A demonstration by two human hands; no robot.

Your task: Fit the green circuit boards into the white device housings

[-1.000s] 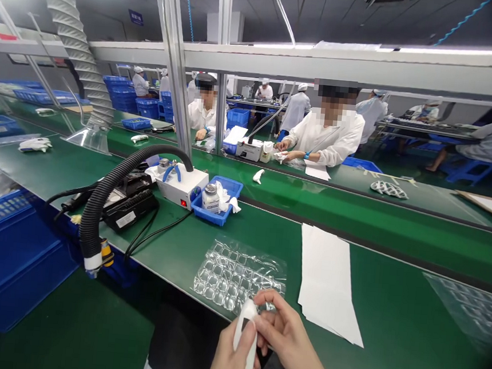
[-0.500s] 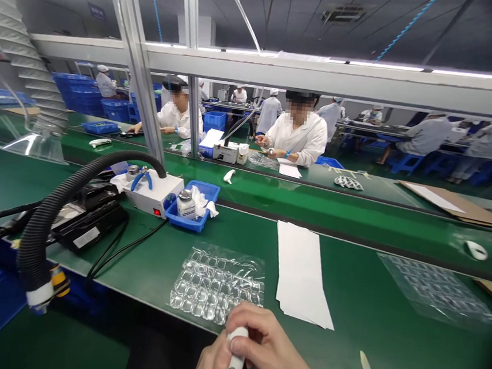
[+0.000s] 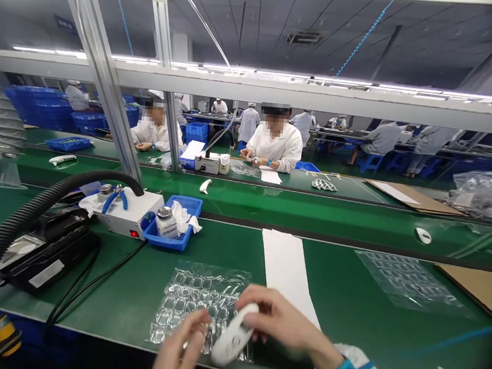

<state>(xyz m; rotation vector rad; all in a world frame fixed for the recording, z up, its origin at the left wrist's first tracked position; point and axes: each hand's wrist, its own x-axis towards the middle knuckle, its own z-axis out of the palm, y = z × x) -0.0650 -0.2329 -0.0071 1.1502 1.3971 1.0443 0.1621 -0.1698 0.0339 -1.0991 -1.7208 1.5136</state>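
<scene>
A white, elongated plastic handheld device [image 3: 232,337] with small round buttons is tilted over the near edge of the bench. My right hand [image 3: 275,319] grips its upper end between thumb and fingers, a blue band round that wrist. To the left of the device, my left hand [image 3: 182,345] is apart from it, fingers spread and holding nothing. Beneath both hands lies a clear plastic sheet of square pockets [image 3: 196,286], partly covered by them. White paper sheets [image 3: 284,262] lie just beyond my right hand.
A blue tray [image 3: 172,241] with a metal-capped jar stands at the left, beside a white box [image 3: 129,214] with pliers on it. A black corrugated hose [image 3: 23,217] arches there. Another pocket sheet [image 3: 410,282] lies right. Co-workers sit across the green conveyor [image 3: 244,204].
My left hand has let go of the white device and moved left. The right hand has lifted the device forward over the pocket sheet. The camera view has turned right.
</scene>
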